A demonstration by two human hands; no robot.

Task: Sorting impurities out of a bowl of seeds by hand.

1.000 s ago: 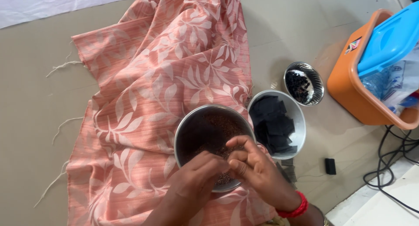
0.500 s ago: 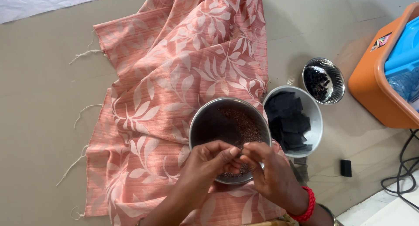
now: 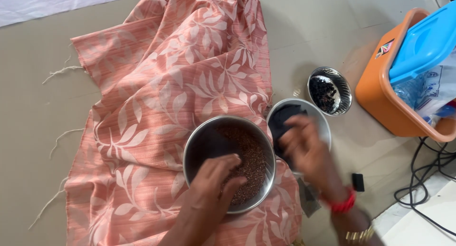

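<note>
On the beige floor point(image 3: 42, 132), over a salmon leaf-patterned cloth point(image 3: 156, 84): round steel bowl point(image 3: 194, 144) of fine reddish-brown grain. Left hand point(image 3: 216, 177) rests fingers-down, loosely curled, in the grain. Right hand point(image 3: 304, 146), blurred, grip unclear, hovers over a second steel bowl point(image 3: 323, 120) of dark pieces. Beside it, an orange plastic tub point(image 3: 380, 94).

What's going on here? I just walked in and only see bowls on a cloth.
A person sits over a pink leaf-patterned cloth on the floor. The left hand rests in a steel bowl of small brown seeds. The right hand, blurred, reaches over a second bowl holding dark pieces. A smaller steel bowl with black bits stands beyond it, near an orange bin.
</note>
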